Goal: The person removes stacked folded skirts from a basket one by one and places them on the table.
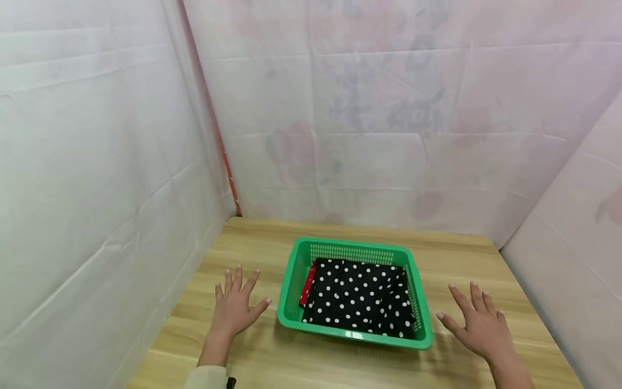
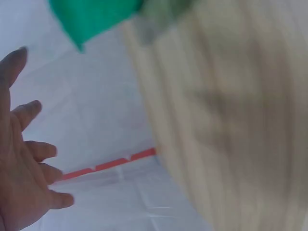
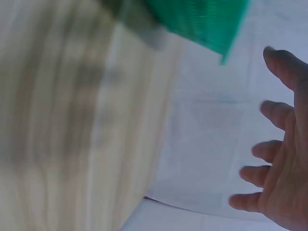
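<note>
A green plastic basket (image 1: 355, 334) with slotted walls stands on the wooden table between my two hands. Inside it lies a folded black cloth with white dots (image 1: 357, 297), and a strip of red dotted cloth (image 1: 308, 285) shows along its left edge. My left hand (image 1: 235, 310) is left of the basket, fingers spread and holding nothing. To the right, my right hand (image 1: 480, 327) is spread the same way, apart from the basket. Both wrist views show the fingers extended beside a corner of the green basket, blurred at the top.
The wooden table (image 1: 194, 335) has a white sheet wall (image 1: 369, 135) behind it, with faint print. More white sheeting hangs at the left (image 1: 97, 189) and right. A red strip (image 1: 214, 119) runs down the back left corner.
</note>
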{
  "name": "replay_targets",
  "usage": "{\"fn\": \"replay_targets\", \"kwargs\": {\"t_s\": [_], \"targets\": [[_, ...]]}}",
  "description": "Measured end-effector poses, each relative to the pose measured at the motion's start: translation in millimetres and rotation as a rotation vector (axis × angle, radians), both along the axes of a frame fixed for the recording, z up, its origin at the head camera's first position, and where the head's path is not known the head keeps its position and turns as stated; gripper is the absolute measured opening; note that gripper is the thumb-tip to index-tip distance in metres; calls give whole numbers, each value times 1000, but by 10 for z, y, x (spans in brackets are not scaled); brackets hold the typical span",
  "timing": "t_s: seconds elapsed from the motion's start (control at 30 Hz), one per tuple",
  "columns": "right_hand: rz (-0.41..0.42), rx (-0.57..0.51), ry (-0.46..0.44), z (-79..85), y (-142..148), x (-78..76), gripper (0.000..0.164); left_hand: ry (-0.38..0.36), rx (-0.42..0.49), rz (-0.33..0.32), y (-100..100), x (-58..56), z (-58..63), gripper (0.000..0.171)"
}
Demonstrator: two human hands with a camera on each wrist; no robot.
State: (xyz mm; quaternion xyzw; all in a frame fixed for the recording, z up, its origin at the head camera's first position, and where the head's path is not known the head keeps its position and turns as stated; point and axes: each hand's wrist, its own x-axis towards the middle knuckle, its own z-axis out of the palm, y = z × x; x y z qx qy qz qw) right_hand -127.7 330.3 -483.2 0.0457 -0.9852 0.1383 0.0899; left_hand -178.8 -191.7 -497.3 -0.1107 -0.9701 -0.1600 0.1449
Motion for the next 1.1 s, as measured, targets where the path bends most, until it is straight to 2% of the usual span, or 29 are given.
{"fn": "replay_targets", "kwargs": {"t_s": [0.1,0.23,0.4,0.53,0.7,0.8,0.93,1.1], "targets": [[23,-51,-19,76,-2,33,78,-22,63,-17,15,56,60,76],[46,-156,-35,117,27,33,79,-31,152,-50,15,56,100,76],[63,-256,-10,98,38,27,76,-19,277,-60,-6,46,98,66],[41,-334,-12,81,40,23,73,10,362,-65,-22,31,92,54],[-15,-476,-47,31,13,18,67,72,501,-79,-20,19,34,40],[-18,-612,-34,-36,-21,11,63,74,614,-85,5,26,-34,42],[14,-792,-18,-124,-45,15,60,35,732,-79,66,40,-120,50],[11,-854,-7,-167,-50,44,59,-17,782,-78,122,59,-172,54]]}}
